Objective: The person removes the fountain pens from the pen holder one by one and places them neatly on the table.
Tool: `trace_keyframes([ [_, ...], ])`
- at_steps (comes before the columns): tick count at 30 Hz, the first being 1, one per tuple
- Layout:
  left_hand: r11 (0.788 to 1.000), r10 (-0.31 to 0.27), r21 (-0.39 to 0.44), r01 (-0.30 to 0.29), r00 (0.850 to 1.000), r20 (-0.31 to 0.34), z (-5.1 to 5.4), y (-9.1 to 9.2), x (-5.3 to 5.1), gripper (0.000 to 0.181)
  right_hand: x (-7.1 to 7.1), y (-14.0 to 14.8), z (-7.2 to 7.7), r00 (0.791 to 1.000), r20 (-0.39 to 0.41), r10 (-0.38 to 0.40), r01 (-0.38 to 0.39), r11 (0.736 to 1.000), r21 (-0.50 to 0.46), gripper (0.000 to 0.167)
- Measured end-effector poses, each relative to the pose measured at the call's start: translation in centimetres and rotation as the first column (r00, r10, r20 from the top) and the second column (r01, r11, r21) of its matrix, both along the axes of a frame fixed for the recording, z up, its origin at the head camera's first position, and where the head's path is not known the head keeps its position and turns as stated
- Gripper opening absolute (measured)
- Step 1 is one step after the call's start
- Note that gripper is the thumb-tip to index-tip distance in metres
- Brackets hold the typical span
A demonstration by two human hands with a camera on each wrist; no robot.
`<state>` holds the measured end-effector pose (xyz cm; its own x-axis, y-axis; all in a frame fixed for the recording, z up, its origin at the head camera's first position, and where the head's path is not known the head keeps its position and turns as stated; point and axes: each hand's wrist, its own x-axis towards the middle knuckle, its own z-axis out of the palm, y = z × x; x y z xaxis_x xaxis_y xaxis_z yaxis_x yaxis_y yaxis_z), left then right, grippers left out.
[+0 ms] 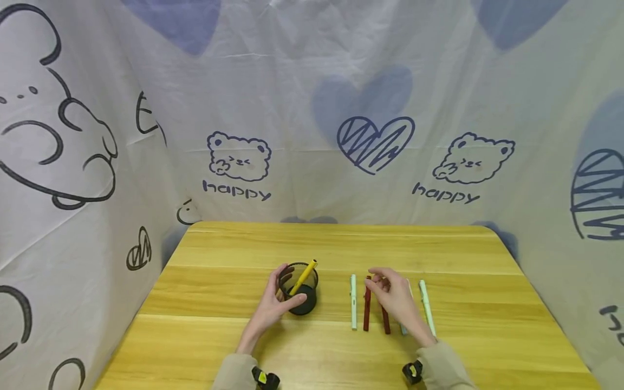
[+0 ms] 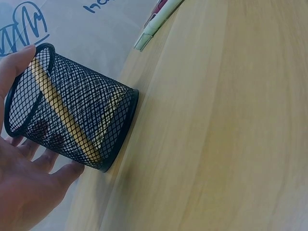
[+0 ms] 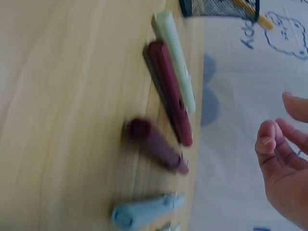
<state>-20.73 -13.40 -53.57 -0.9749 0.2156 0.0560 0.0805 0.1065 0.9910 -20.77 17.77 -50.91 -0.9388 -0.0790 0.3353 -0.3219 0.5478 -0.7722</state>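
My left hand grips a black mesh pen holder, thumb and fingers around its sides. One yellow pen leans inside the holder, its end sticking out over the rim. My right hand hovers above a row of pens with nothing in its loosely bent fingers. Beneath and beside it lie a dark red pen and another dark red pen. A light blue pen is mostly covered by the hand in the head view. Pale green pens lie at the row's left and right.
Both hands are over a wooden table. A white printed curtain with hearts and bear drawings hangs behind and along both sides of it. Each wrist carries a small black camera, one at the left sleeve.
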Motion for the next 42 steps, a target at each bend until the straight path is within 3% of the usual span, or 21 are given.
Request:
trace_keyframes([
  [9,1.0,-0.002,0.02,0.002,1.0,0.006,0.1,0.0,0.0,0.088,-1.4,-3.7,0.1,0.985,0.041,0.17,-0.171,0.985,0.012,0.031],
  [17,1.0,0.005,0.001,-0.005,1.0,-0.002,-0.1,0.0,0.0,0.089,-2.7,-6.0,0.1,0.967,-0.043,0.251,-0.249,0.967,0.052,0.033],
  [21,1.0,0.007,-0.008,-0.007,1.0,-0.015,-0.3,0.0,-0.1,0.088,-3.3,-6.9,0.2,0.954,-0.028,0.298,-0.295,0.952,0.08,0.037],
  [32,1.0,0.005,-0.008,-0.005,1.0,-0.011,-0.3,0.1,-0.1,0.092,-4.4,-8.6,0.6,0.926,0.0,0.378,-0.371,0.907,0.198,0.044],
  [42,1.0,-0.002,-0.002,0.002,1.0,-0.017,-0.3,0.1,-0.2,0.089,-4.7,-9.2,0.7,0.919,0.003,0.393,-0.386,0.901,0.197,0.041],
])
